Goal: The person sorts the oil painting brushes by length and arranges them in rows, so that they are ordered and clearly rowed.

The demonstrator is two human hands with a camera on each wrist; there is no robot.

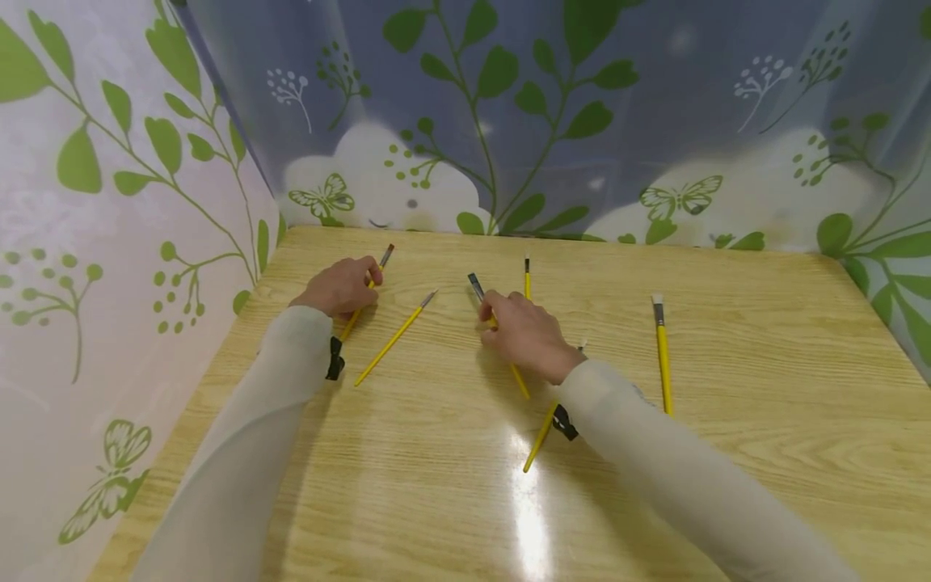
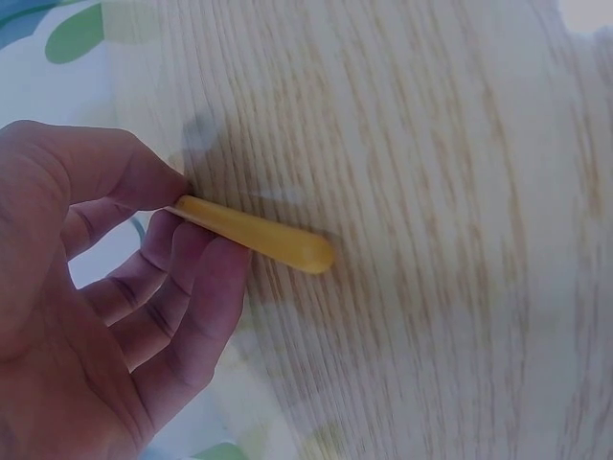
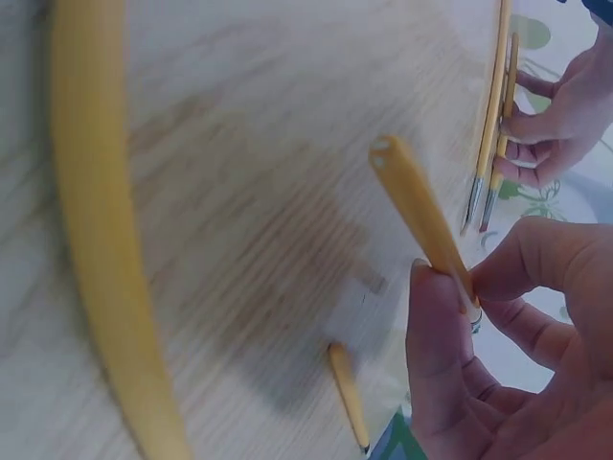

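Pinching 2 yellow paintbrushes (image 2: pixel 263 236) (image 3: pixel 419 203) (1 per hand (image 1: pixel 343 285) (image 1: pixel 527 330))

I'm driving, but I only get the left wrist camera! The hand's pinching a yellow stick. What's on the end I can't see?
Observer: Bristles, reddish-brown ones, so your stick is a brush.

Operator: Cool! And what's the other hand doing?

Observer: The right hand is pinching a second brush.
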